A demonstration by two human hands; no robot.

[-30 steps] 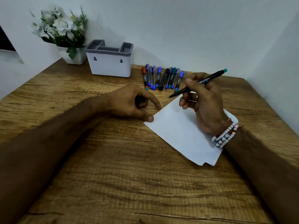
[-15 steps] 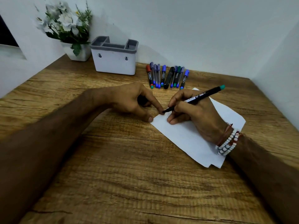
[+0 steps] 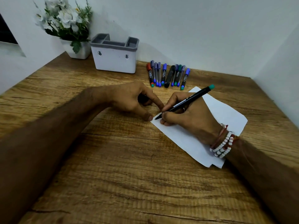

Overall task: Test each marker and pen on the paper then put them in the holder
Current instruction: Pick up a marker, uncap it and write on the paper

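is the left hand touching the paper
Touching. The head view shows the left hand with its thumb tip pressed on the near corner of the paper, no gap visible, beside the tip of the pen in the right hand.

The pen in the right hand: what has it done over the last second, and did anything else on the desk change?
The right hand swung the pen down from mid-air until its tip met the near corner of the paper, keeping the same grip. The left hand stayed at that corner with something dark curled inside it. The row of pens and the holder did not move.
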